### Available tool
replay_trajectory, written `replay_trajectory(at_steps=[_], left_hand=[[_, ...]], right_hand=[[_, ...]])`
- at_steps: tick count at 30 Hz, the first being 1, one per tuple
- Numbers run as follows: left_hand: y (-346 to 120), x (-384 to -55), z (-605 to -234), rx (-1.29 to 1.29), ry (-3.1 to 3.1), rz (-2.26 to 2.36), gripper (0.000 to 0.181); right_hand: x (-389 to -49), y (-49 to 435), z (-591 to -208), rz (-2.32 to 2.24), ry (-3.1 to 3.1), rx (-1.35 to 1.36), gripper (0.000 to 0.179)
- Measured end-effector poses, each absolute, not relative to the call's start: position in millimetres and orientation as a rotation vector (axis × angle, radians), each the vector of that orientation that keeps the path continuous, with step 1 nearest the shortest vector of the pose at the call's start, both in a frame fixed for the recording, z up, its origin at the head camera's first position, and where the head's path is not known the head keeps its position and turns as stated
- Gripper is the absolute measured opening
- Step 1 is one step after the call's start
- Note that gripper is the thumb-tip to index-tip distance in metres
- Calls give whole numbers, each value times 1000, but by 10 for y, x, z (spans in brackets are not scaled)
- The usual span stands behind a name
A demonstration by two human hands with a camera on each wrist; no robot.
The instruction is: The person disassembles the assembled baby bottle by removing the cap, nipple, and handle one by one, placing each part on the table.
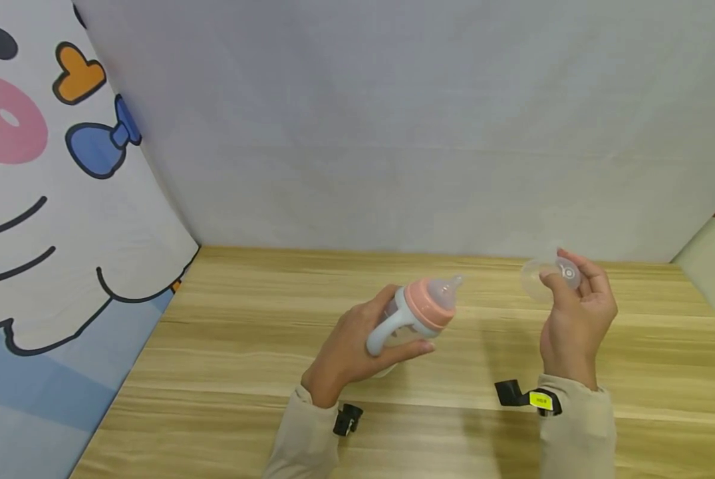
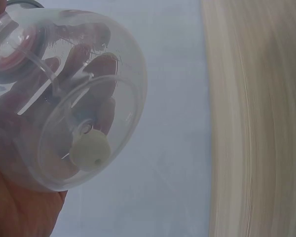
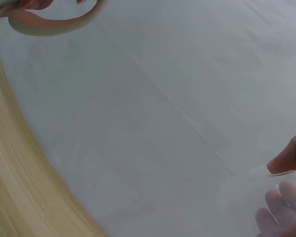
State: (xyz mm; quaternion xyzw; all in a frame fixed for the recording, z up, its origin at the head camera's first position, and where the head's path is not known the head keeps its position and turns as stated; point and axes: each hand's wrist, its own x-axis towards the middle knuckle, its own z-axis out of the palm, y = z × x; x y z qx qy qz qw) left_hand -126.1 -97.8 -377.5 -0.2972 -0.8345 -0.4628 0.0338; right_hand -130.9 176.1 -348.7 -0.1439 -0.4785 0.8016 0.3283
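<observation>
My left hand (image 1: 354, 336) grips a clear baby bottle (image 2: 128, 98) round its body, tilted so the nipple (image 1: 443, 293) points up and to the right. The bottle has a pink collar (image 1: 424, 304) and a pale blue handle (image 1: 384, 332). Through its see-through wall in the left wrist view, a straw with a round whitish weight (image 2: 90, 150) shows, and my fingers behind it. To the right, my right hand (image 1: 578, 319) pinches a clear domed cap (image 1: 535, 279) between thumb and fingers, apart from the bottle. Its fingers show through the cap in the right wrist view.
Both hands are above a wood-grain table (image 1: 225, 372). A plain pale cloth wall (image 1: 393, 133) rises behind its far edge, and a cartoon-printed panel (image 1: 118, 219) borders the left side. A black camera mount (image 1: 348, 419) is strapped at the left wrist.
</observation>
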Motion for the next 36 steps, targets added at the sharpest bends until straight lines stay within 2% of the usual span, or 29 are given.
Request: replay_trajectory(at_steps=[24, 36], left_hand=[[-1076, -1294, -3819, -911, -2560, -1450, 52], [-1045, -1320, -3812, -890, -2584, -1417, 52]], right_hand=[[-1332, 1972, -3673, 2143, -1340, -631, 43], [-1392, 2021, -3717, 2145, -1334, -647, 43]])
